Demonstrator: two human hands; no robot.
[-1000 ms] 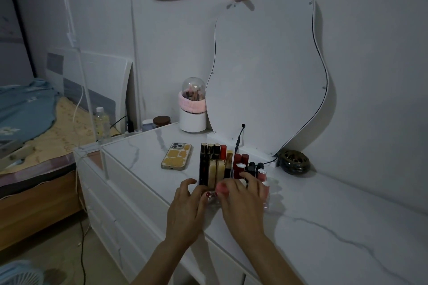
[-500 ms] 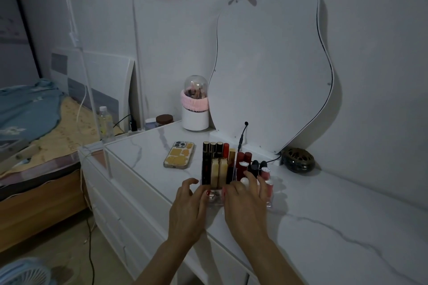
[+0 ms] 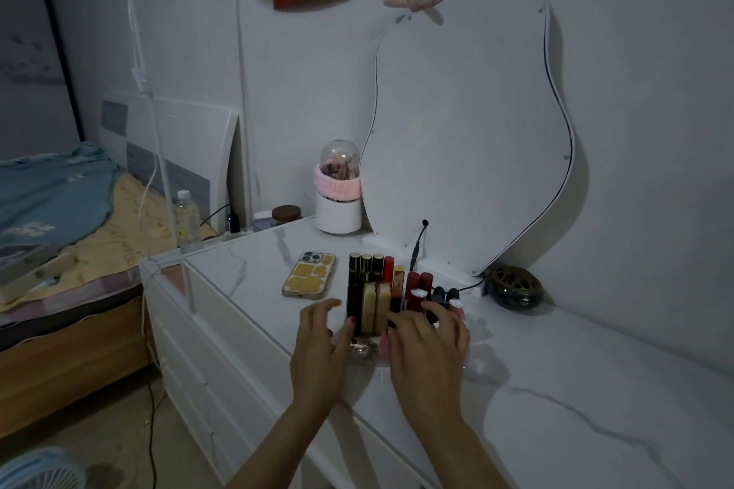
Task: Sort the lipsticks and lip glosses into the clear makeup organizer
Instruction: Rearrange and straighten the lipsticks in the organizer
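Two hands rest at the clear makeup organizer (image 3: pixel 367 353) on the white marble-look dresser top (image 3: pixel 556 369). The left hand (image 3: pixel 319 349) lies against the organizer's left side, fingers spread and loosely curved, thumb side toward the tall tubes; it pinches nothing that can be seen. The right hand (image 3: pixel 427 345) covers the organizer's front right part, palm down, fingers splayed over the short tubes; whether anything sits under the fingers cannot be told.

Just beyond the left hand's fingertips stand tall dark lip glosses (image 3: pixel 354 290) with gold caps, upright in the rear left compartments, with two cream-coloured tubes (image 3: pixel 375 306) right in front of them. Beyond the right hand's fingertips stand red lipsticks (image 3: pixel 415 284) and darker short ones (image 3: pixel 445 296), all upright in the organizer.

Farther out from the left hand, a phone (image 3: pixel 310 275) in a yellow-patterned case lies flat on the top. Past the right hand, near the wall, sits a dark round openwork dish (image 3: pixel 513 287), beside the foot of a wavy-edged mirror (image 3: pixel 464 139).
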